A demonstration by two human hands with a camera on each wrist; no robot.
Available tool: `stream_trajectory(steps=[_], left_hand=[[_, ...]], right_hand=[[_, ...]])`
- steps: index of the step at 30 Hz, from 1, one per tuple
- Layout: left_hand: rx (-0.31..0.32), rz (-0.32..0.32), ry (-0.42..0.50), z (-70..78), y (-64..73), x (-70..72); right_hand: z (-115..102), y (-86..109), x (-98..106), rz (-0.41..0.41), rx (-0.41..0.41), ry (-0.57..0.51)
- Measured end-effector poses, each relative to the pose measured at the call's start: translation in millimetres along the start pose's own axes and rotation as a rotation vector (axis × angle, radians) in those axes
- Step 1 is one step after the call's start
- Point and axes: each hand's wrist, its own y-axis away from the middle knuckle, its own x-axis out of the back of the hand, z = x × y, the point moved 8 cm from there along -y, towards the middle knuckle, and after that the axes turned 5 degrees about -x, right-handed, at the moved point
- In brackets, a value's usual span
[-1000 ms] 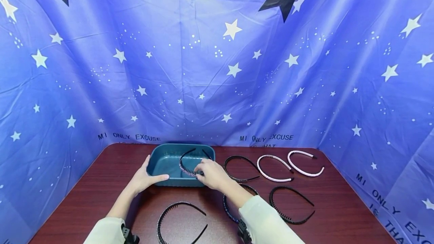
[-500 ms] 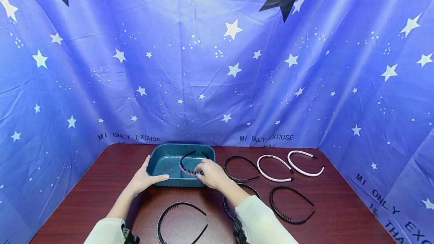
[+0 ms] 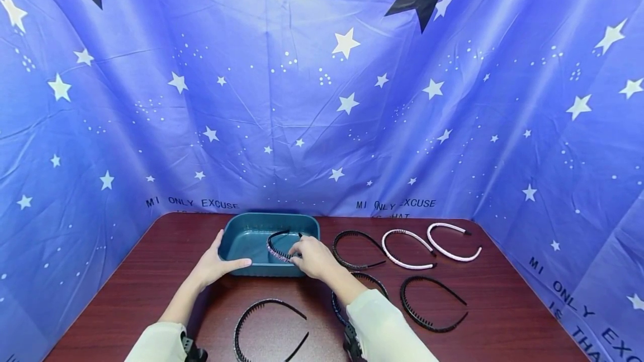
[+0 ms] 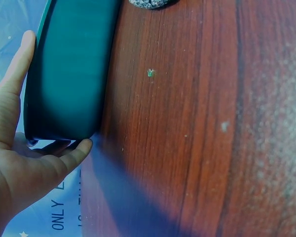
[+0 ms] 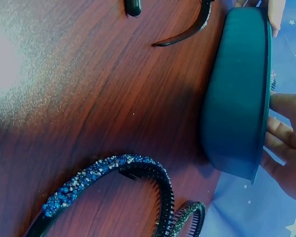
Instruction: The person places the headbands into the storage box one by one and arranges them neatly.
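Observation:
A teal plastic box (image 3: 241,268) stands at the back of the table. My left hand (image 3: 210,268) grips its left end, the thumb lying over the front rim and the fingers against the end wall, as the left wrist view also shows. Over the box's right part, my right hand (image 3: 316,258) pinches a black toothed headband with pink-purple glitter (image 3: 277,252). That headband is low inside the box, tilted, and partly covered by my fingers. In the right wrist view the box wall (image 5: 237,79) hides most of it.
Right of the box lie a dark headband (image 3: 346,264) and two pale pink headbands (image 3: 410,266) (image 3: 448,257). Nearer are a blue-glitter headband (image 5: 96,170), partly under my right forearm, a black one (image 3: 417,314), and another dark one (image 3: 240,323) in front. A starry curtain (image 3: 282,127) hangs behind.
The glitter headband has sunk a little lower in the box, its ends dropping, with my right hand still on it. My right forearm has shifted slightly left. My left hand has stayed put.

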Motion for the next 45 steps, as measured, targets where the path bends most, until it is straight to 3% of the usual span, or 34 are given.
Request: stream_trajectory(steps=[45], left_hand=[[-0.001, 0.003, 0.003, -1.0, 0.4, 0.2]], right_hand=[[4.0, -0.4, 3.0, 0.0, -0.04, -0.095]])
